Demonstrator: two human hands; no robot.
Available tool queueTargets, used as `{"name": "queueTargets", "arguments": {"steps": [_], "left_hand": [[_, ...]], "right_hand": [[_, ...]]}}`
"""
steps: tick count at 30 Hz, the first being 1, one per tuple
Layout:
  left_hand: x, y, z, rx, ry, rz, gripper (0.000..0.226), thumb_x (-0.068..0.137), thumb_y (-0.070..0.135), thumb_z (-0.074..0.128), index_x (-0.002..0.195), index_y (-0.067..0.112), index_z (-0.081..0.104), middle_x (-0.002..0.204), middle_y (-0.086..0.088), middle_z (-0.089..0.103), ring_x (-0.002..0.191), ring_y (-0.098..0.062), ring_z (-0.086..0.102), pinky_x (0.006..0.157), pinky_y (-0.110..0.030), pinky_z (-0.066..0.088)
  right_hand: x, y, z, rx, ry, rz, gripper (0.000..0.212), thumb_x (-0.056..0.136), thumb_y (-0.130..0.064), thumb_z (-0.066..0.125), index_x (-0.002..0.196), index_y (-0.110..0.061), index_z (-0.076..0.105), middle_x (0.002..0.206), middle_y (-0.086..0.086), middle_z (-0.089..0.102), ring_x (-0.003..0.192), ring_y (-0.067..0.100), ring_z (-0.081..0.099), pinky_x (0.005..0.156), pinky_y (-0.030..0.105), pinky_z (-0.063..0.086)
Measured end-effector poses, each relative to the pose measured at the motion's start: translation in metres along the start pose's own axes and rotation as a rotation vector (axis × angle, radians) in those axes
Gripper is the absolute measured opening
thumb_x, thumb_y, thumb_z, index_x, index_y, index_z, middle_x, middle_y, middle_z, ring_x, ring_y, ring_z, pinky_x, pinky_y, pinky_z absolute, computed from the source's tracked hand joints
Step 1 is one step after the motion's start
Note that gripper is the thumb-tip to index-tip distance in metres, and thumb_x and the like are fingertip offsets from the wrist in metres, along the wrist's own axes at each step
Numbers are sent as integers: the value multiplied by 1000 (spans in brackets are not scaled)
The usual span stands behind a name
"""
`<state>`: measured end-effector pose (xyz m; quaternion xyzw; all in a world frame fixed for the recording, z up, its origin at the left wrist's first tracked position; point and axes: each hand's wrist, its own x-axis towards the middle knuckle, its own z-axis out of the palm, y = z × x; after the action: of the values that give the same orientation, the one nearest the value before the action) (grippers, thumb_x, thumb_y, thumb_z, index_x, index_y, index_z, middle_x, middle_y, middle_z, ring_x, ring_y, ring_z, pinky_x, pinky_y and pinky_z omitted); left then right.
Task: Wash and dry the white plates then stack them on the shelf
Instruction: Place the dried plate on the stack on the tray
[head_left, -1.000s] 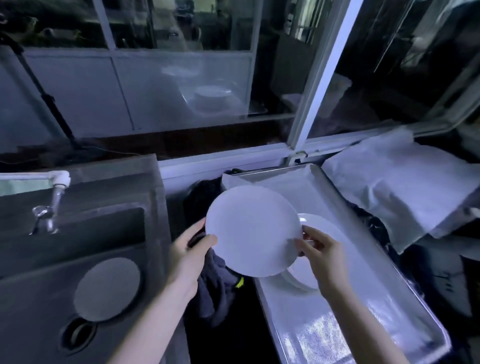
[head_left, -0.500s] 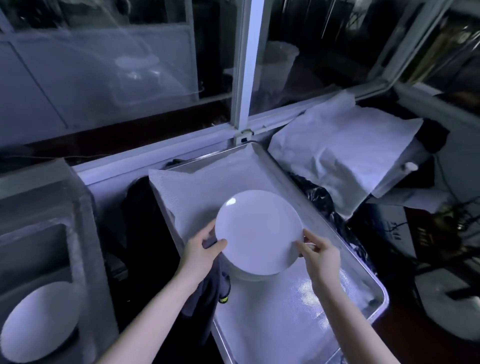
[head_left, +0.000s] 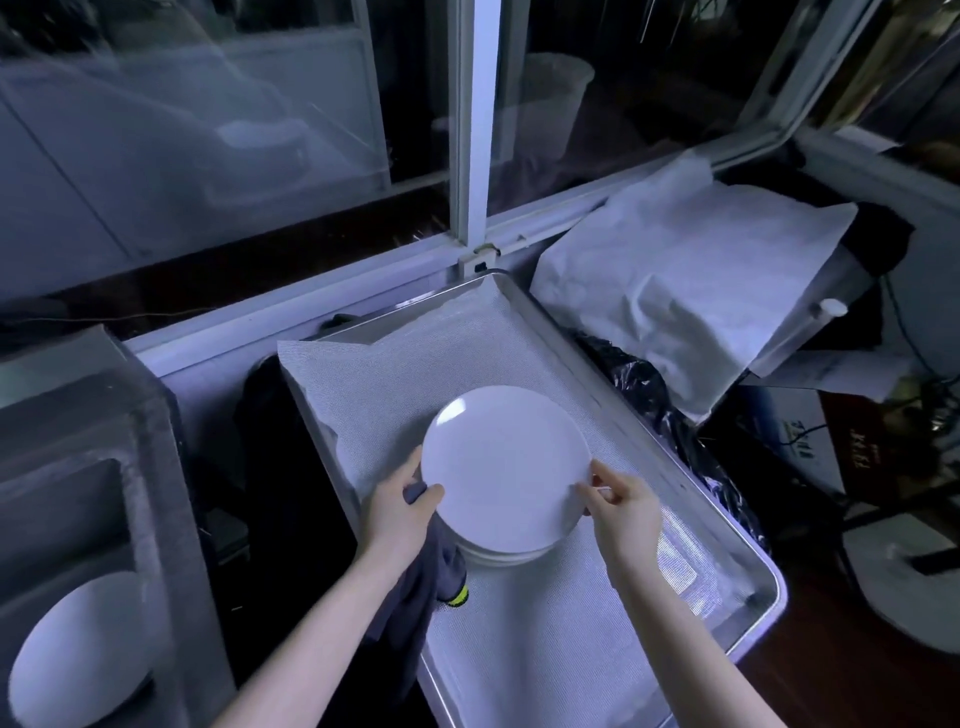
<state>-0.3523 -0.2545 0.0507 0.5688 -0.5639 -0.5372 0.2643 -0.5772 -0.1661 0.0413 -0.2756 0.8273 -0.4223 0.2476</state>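
Both hands hold a white plate by opposite rims: left hand pinches rim w/ a dark cloth bunched under it, right hand pinches the other edge. Plate sits over another plate (contact unclear) on the mesh-lined metal tray. 3rd plate lies in the sink, left.

Honestly nothing here is readable. The only lettering I can spot is some pale print on the dark box at the right edge, beside the tray, and it's way too small and blurry to make out.
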Motion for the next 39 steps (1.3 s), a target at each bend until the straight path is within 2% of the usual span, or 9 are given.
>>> {"name": "queueTargets", "arguments": {"steps": [3, 7, 11, 15, 19, 22, 29, 34, 39], "left_hand": [[0, -2, 2, 78, 11, 7, 55, 91, 13, 61, 139, 39, 51, 112, -21, 60, 114, -16, 60, 97, -22, 41], [-1, -1, 2, 131, 12, 19, 59, 91, 16, 61, 145, 36, 45, 126, -6, 59, 121, -18, 56, 108, -41, 42], [-5, -2, -5, 90, 23, -6, 66, 89, 21, 68, 149, 26, 39, 113, -8, 62, 111, -18, 58, 97, -26, 42], [-23, -5, -28, -33, 129, 62, 51, 85, 22, 74, 130, 38, 57, 91, 4, 60, 89, -4, 60, 77, -6, 39], [-46, -8, -68, -116, 222, 199, 39, 87, 17, 71, 115, 42, 62, 88, 6, 62, 86, 5, 60, 77, 0, 37], [-61, -6, -107, -171, 343, 243, 36, 89, 21, 68, 112, 48, 63, 85, 10, 61, 90, -7, 62, 85, -13, 42], [-109, -22, -225, -280, 589, 265, 29, 93, 28, 65, 115, 47, 61, 99, 11, 62, 99, -9, 61, 90, -27, 47], [-147, -49, -299, -348, 696, 288, 41, 86, 16, 72, 121, 34, 60, 94, 22, 66, 91, 7, 62, 75, -3, 42], [-179, -106, -361, -344, 648, 219, 64, 72, 25, 79, 130, 39, 52, 123, 17, 63, 121, -6, 57, 97, -22, 46]], "right_hand": [[2, 1, 2, 41, 15, 42, 17, 80, -7, 72, 93, -16, 77, 90, 11, 64, 87, 28, 65, 71, 28, 34], [2, 3, 3, 9, 9, 26, 20, 81, -8, 73, 101, -12, 77, 96, 11, 62, 85, 27, 63, 73, 30, 38], [0, 0, 2, -51, 29, 28, 24, 84, -11, 72, 107, -14, 75, 94, 12, 58, 79, 26, 61, 74, 34, 43], [-28, -26, 11, -30, 111, -187, 37, 85, -10, 76, 121, -18, 70, 106, 3, 55, 72, 14, 53, 69, 12, 38], [-81, -80, 44, -7, -315, -493, 23, 85, -15, 78, 107, -22, 76, 97, -4, 64, 73, 10, 58, 69, 14, 41], [-129, -120, 77, 51, -572, -617, 14, 83, -23, 80, 98, -23, 78, 88, -10, 63, 72, 11, 60, 68, 14, 42], [-222, -176, 166, 96, -698, -879, 32, 73, -15, 88, 101, -10, 73, 105, 2, 58, 95, 6, 60, 85, 19, 49], [-282, -204, 238, 120, -760, -864, 18, 77, 0, 81, 86, -11, 68, 96, 0, 59, 88, 5, 60, 77, 18, 49], [-332, -212, 299, 207, -903, -578, 23, 87, -3, 72, 81, -21, 58, 75, -15, 66, 71, 2, 63, 67, 20, 50]]}}
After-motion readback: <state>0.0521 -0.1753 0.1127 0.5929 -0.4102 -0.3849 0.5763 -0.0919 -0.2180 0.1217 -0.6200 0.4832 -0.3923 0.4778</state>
